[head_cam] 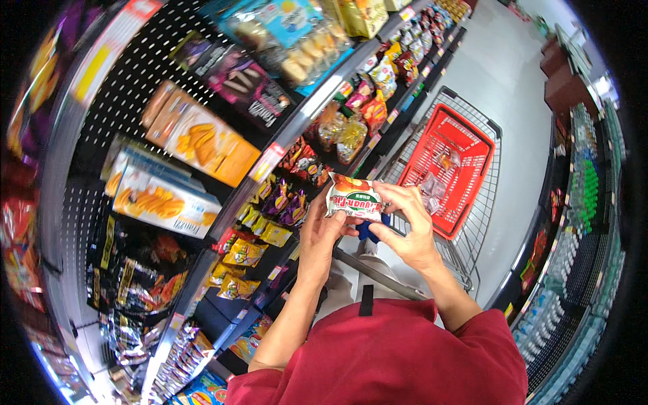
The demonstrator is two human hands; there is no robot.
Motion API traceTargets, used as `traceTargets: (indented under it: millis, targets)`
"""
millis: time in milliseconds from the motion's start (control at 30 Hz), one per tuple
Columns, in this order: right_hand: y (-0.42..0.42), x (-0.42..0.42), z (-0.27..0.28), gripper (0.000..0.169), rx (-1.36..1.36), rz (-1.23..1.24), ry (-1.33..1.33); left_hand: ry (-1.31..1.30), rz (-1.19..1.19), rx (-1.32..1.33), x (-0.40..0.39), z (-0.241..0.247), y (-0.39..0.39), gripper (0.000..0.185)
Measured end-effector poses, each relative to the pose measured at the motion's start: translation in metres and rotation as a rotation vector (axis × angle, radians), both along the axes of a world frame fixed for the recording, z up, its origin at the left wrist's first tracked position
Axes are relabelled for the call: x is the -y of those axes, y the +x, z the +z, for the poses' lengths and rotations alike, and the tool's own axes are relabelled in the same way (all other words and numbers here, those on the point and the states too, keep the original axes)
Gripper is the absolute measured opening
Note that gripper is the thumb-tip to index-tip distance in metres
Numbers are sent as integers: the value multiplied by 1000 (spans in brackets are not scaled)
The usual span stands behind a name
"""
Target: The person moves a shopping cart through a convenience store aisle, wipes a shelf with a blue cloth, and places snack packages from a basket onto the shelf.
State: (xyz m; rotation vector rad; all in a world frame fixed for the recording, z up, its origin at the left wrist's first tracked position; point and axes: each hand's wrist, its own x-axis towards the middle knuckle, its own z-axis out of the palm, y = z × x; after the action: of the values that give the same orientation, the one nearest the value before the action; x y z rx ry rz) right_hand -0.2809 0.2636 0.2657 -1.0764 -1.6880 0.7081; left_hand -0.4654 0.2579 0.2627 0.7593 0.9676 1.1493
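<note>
A small white and red snack packet (pixel 355 198) bearing printed writing is held up in front of my body. My left hand (pixel 324 223) grips its left end, with the thumb across the lower front edge. At the packet's right end is my right hand (pixel 410 217), with its forefinger by the upper corner and its thumb by the lower one. Just beyond my right hand, a red plastic basket (pixel 458 126) sits in a wire shopping cart (pixel 498 152). A few clear-wrapped packets (pixel 433 187) lie inside the basket.
Store shelves rise on my left, with a biscuit box (pixel 202 136), a white snack box (pixel 164 197) and bagged snacks (pixel 243 253). The cart's handle bar (pixel 379 276) crosses before my legs. Bottles (pixel 541 319) line a shelf on the right, across the aisle floor (pixel 526 101).
</note>
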Motion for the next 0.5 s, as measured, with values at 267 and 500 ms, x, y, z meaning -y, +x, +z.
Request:
traceTargets:
  millis: [267,500]
  targets:
    - [-60,11,10,52,-349,118,-303,48,224,-141,42,9,-54,50]
    - [-118,40,17,72,-298,282,-404,63,387,-100,65,20,-85,42]
